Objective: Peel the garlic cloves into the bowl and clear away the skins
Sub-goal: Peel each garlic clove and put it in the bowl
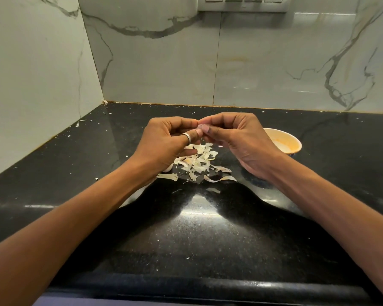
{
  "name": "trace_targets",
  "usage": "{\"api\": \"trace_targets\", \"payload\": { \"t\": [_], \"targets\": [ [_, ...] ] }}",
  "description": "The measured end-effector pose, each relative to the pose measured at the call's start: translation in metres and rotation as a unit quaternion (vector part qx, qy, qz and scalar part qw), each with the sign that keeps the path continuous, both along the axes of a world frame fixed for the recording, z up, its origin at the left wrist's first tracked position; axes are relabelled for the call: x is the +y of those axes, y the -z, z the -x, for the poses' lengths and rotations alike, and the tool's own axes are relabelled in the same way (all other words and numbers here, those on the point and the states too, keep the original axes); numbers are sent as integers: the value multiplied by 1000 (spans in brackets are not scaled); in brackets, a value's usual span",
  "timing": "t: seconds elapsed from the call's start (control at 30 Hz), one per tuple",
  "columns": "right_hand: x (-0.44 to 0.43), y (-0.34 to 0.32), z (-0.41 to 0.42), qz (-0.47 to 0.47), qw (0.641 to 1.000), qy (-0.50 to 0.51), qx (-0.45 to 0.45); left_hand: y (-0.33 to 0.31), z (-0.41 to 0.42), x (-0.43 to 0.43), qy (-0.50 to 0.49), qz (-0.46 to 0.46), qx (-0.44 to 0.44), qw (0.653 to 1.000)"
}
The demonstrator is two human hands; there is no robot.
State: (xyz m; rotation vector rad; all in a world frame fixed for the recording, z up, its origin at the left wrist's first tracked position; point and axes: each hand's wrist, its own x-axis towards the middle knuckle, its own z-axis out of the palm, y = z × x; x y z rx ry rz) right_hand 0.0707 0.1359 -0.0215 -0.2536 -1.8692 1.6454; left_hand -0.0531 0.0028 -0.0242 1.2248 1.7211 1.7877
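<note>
Black granite countertop (208, 228), polished enough to show every crumb, and right in the middle of it sat the pile of garlic skins (197, 162). Both hands hovered just above that pile. The left hand (164, 142) had its fingers curled in, and so did the right hand (237, 138), the thumbs and fingertips of both pinching one small garlic clove (200, 127) between them, a wisp of skin hanging off it. So the peeling was mid-clove, I'd say.

How far along? Judging by the heap, a fair number of cloves had been done. The bowl (294, 142) stood to the right of the pile, half hidden behind the right hand, and I couldn't see whether any cloves lay in it. None of the clearing up looked started: skins all over, plus tiny flecks scattered out beyond the pile towards the wall.

Counts: one clove in hand, one bowl, one ring (186, 137) on the left thumb, one main heap with a few loose curls on its near side. The skins themselves were too many to count. A pale lump at the pile's left edge might've been another clove, couldn't tell.
</note>
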Motion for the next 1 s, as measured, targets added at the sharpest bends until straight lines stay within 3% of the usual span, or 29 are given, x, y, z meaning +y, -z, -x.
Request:
{"api": "trace_targets", "payload": {
  "t": [0.4,0.57,1.0],
  "targets": [
    [-2,1,-1,-46,998,46,-15,4,2,0,-16,-3,47,999],
    [-7,3,0,17,999,35,-2,7,5,-2,-54,0,150,987],
    [-15,4,5,124,990,55,32,10,0,0,-105,-40,220,969]
  ]
}}
